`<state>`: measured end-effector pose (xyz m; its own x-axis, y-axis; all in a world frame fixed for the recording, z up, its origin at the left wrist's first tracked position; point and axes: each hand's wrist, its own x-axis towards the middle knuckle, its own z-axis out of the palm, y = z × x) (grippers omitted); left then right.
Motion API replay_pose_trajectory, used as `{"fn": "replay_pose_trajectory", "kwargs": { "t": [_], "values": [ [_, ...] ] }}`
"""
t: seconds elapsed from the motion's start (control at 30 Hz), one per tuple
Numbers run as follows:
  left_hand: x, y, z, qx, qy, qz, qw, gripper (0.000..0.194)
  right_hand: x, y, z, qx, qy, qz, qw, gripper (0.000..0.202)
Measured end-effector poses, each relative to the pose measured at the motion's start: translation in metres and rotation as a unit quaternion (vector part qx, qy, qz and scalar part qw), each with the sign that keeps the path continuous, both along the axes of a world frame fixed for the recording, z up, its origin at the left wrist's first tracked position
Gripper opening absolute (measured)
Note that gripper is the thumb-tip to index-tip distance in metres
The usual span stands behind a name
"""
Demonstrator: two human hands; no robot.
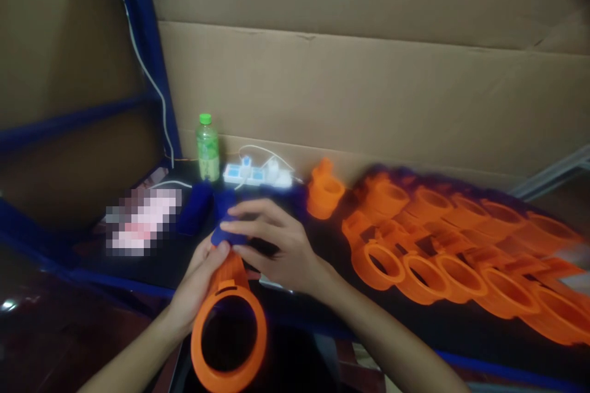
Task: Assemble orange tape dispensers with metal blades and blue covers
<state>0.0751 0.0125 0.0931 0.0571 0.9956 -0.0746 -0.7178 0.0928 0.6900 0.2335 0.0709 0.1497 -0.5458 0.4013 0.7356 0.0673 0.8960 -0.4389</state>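
An orange plastic part with a large open ring (262, 338) points its ring toward me over the table's front edge. My left hand (196, 285) is closed round the narrower body of this part, its thumb pressed near the far end. At that end sits a small dark blue piece (224, 234). My right hand (288, 252) grips the blue piece from the right, fingers curved over its top and side. Whether the blue piece is fixed to the orange part cannot be made out.
Several matching orange parts (424, 279) stand in rows at the right, with a single orange part (325, 193) apart from them. Behind my hands are a green-capped bottle (208, 150), a white power strip (258, 175) with cables, and a dark blue object (196, 209). A cardboard wall (345, 92) closes the back.
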Motion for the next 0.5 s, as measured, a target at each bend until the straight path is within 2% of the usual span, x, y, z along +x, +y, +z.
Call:
{"fn": "replay_pose_trajectory", "kwargs": {
  "t": [0.1, 0.2, 0.23, 0.27, 0.33, 0.4, 0.43, 0.5],
  "values": [
    [-0.006, 0.007, 0.007, 0.004, 0.034, 0.021, 0.999, 0.038, -0.004, 0.006, 0.007, -0.023, -0.039, 0.004, 0.999, 0.044],
    [-0.008, 0.015, 0.007, -0.046, 0.026, -0.008, 0.999, 0.046, -0.008, 0.020, 0.010, -0.083, -0.079, 0.040, 0.993, 0.066],
    [-0.009, 0.017, 0.007, -0.064, 0.020, -0.017, 0.998, 0.048, -0.009, 0.027, 0.010, -0.105, -0.085, 0.036, 0.990, 0.067],
    [-0.009, 0.019, 0.006, -0.074, 0.014, -0.023, 0.997, 0.049, -0.011, 0.036, 0.008, -0.125, -0.092, 0.009, 0.988, 0.059],
    [-0.009, 0.020, 0.005, -0.074, 0.001, -0.029, 0.997, 0.050, -0.015, 0.055, 0.002, -0.155, -0.144, -0.116, 0.970, 0.038],
    [-0.008, 0.021, 0.005, -0.063, -0.006, -0.029, 0.998, 0.052, -0.020, 0.073, -0.008, -0.173, -0.228, -0.245, 0.926, 0.035],
    [-0.008, 0.021, 0.004, -0.060, -0.001, -0.026, 0.998, 0.053, -0.023, 0.080, -0.014, -0.180, -0.267, -0.283, 0.903, 0.036],
    [-0.008, 0.021, 0.003, -0.060, 0.020, -0.015, 0.998, 0.056, -0.030, 0.092, -0.026, -0.191, -0.309, -0.307, 0.880, 0.042]
  ]
}}
